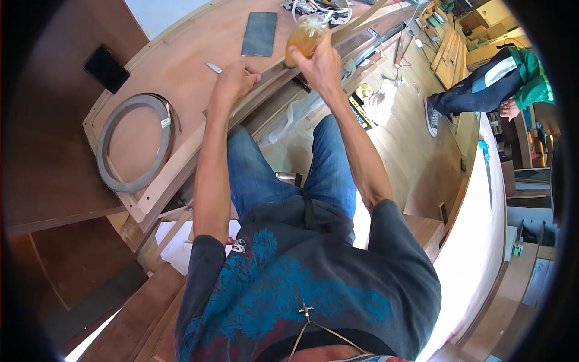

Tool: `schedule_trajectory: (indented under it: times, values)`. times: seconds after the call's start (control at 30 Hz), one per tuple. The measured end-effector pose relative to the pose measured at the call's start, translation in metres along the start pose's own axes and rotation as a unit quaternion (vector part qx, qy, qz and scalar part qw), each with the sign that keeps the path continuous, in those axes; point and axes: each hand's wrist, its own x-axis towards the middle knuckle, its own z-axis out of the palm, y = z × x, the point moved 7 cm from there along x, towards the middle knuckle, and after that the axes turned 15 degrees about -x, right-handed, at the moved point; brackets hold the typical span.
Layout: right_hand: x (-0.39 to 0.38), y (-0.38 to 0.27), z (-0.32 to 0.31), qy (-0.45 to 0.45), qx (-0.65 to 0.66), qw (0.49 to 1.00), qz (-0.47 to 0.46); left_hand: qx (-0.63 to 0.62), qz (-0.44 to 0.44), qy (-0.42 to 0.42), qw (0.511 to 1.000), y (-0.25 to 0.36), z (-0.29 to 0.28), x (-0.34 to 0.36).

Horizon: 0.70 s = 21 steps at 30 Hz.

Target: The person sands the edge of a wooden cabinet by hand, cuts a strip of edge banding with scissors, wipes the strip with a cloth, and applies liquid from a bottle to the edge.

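Note:
My right hand [321, 65] is wrapped round a clear plastic bottle [306, 37] of amber liquid, held tilted over the front edge of the wooden panel [199, 48]. To its left, my left hand [236, 82] hovers at or rests on the same edge, its fingers curled together; whatever they may pinch is hidden. A small pale blade-like piece [213, 67] shows beside the left knuckles, partly covered by the hand. Beyond the hands a dark grey rectangular sheet [259, 34] lies flat on the panel.
A grey roll of edge banding [104, 142] lies at the panel's left end, near a black phone [107, 67]. Tangled cables [322, 8] sit at the back. On the right, a person in a green top [534, 78] is beside stacked boards [449, 54]. A plastic bag [286, 120] hangs below the edge.

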Motion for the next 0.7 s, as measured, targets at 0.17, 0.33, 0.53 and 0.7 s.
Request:
schedule_trajectory:
  times: [0.17,0.33,0.53,0.7]
  values:
    - [0.004,0.011,-0.001,0.016,-0.004,1.000,-0.006,-0.003,0.047,0.004,0.999,-0.008,-0.024,-0.029]
    - [0.020,0.068,-0.016,0.025,-0.069,0.994,0.080,-0.044,-0.038,-0.020,0.998,-0.005,-0.029,-0.049]
    - [0.015,0.088,-0.046,0.108,0.094,0.987,0.070,-0.023,-0.003,-0.018,1.000,-0.002,-0.015,-0.023]
    - [0.009,0.056,-0.024,0.073,0.188,0.978,0.046,0.019,0.002,-0.022,1.000,0.009,-0.003,-0.007]
